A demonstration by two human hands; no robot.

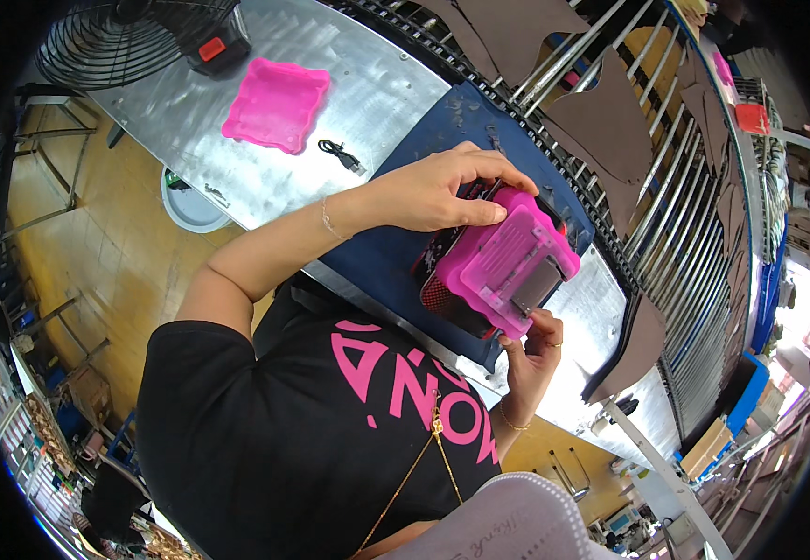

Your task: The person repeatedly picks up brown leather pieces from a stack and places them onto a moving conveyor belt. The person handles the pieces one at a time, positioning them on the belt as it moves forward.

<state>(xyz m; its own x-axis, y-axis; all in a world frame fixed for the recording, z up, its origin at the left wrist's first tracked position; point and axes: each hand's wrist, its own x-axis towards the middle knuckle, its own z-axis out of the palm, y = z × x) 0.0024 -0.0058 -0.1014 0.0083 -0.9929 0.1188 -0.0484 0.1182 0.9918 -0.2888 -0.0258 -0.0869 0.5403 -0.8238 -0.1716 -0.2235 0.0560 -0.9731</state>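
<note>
A bright pink wavy-edged plastic tray [494, 252] with a ridged inside is held up in front of me, tilted. A grey rectangular piece [537, 286] lies in it. My left hand [452, 191] grips its far left edge, thumb on top and fingers reaching over. Near its lower right corner, my right hand [534, 355] pinches the edge between thumb and finger. Under the tray shows a dark object with a red mesh-like side [437, 297]; its kind is mostly hidden. All of this is above a dark blue mat [354, 271].
Another pink wavy-edged tray [279, 105] and a coiled black cable [342, 157] lie on the metal table [176, 131]. A black fan [120, 42] stands far left. Beyond the mat runs a rack of metal bars [680, 243] bearing brown flat pieces [601, 121]. A pale basin [195, 213] sits below the table.
</note>
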